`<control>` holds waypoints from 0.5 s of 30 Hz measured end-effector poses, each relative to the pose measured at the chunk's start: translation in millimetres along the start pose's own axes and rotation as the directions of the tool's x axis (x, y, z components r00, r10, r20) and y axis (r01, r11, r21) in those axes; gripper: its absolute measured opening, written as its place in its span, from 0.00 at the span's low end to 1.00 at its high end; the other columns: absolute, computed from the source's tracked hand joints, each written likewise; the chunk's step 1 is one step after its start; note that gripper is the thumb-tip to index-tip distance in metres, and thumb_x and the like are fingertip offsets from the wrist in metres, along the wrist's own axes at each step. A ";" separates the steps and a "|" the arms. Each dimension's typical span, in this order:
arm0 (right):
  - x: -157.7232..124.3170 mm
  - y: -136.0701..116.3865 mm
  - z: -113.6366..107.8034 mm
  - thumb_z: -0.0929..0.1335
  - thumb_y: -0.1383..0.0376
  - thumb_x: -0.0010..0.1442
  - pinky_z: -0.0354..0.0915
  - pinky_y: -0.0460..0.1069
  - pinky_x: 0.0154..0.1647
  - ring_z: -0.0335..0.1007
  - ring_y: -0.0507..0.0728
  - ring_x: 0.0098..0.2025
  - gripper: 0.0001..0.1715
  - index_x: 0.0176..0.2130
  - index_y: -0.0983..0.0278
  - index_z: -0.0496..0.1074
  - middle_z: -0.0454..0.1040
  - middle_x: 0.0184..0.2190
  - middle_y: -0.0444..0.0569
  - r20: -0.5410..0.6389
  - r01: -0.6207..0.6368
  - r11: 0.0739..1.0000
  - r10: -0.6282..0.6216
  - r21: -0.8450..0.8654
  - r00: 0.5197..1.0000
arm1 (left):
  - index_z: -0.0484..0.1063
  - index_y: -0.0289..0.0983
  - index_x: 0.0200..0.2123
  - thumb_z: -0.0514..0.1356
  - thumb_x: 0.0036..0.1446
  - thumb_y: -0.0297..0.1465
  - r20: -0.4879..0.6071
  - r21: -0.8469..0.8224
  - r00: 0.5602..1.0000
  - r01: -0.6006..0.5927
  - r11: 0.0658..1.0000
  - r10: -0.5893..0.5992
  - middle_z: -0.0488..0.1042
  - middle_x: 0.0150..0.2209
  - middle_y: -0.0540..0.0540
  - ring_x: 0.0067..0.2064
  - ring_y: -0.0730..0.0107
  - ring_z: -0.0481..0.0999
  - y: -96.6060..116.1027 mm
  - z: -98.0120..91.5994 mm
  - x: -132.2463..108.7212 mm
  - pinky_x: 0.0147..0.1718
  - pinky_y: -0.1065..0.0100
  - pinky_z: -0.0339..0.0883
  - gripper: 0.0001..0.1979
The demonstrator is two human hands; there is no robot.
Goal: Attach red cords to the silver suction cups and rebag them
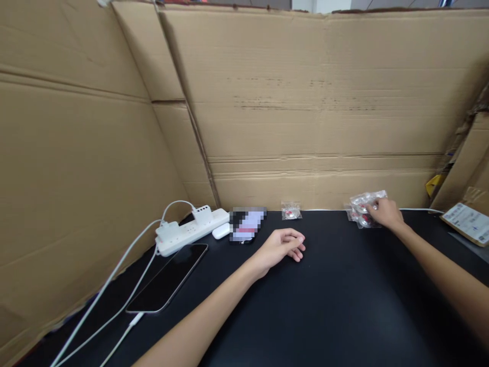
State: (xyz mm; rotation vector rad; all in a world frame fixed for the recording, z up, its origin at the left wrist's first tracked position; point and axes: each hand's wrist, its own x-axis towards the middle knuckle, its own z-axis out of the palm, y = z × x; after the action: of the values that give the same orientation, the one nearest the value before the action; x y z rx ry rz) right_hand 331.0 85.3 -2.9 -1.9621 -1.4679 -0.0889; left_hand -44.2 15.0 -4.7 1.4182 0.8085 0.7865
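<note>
My right hand (385,213) is at the back right, its thumb and fingers closed on a small clear plastic bag (369,200) from a heap of similar bags. Bits of red and white show through the plastic, but I cannot make out the contents. Resting on its side on the black table (336,300), my left hand (284,245) has loosely bent fingers, slightly apart, with nothing in them. Beyond it, a single clear bag (291,211) with a round whitish item and a spot of red lies near the cardboard wall.
To the left are a white power strip (193,232) with plugs and cables, a dark-screened tablet (170,280), a white earbud case (221,231) and a phone (248,224). Cardboard walls (305,117) enclose the table. A labelled parcel (468,223) lies at the right edge.
</note>
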 end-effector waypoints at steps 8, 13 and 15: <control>-15.1 0.6 7.1 0.62 0.57 0.61 0.63 0.62 0.46 0.65 0.73 0.48 0.23 0.44 0.73 0.71 0.68 0.43 0.68 -0.101 0.171 0.959 -0.198 -0.227 0.975 | 0.72 0.31 0.37 0.65 0.54 0.43 -0.026 0.051 0.999 -0.023 0.998 0.024 0.76 0.30 0.43 0.28 0.67 0.77 -4.8 0.7 2.2 0.30 0.64 0.73 0.19; -30.4 -26.2 11.9 0.61 0.59 0.63 0.62 0.60 0.49 0.66 0.69 0.48 0.19 0.45 0.70 0.71 0.68 0.42 0.63 -0.055 0.372 0.910 -0.387 -0.186 0.920 | 0.71 0.32 0.36 0.62 0.56 0.43 -0.058 0.094 0.997 -0.039 0.995 0.045 0.75 0.29 0.43 0.27 0.66 0.77 -6.2 2.2 3.2 0.29 0.63 0.74 0.18; -44.4 -49.9 23.1 0.60 0.60 0.64 0.62 0.58 0.52 0.65 0.68 0.50 0.18 0.46 0.68 0.71 0.69 0.44 0.62 0.003 0.479 0.867 -0.483 -0.139 0.876 | 0.71 0.32 0.36 0.61 0.57 0.43 -0.081 0.134 0.995 -0.048 0.990 0.059 0.74 0.29 0.44 0.27 0.66 0.77 -6.4 2.8 3.8 0.29 0.62 0.74 0.17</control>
State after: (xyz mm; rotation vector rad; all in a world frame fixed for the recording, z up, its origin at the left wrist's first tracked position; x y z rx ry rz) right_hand 263.8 68.2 -16.4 -1.6380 -1.9455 -0.4493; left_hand -39.9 16.8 -11.2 1.5376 0.9042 0.8520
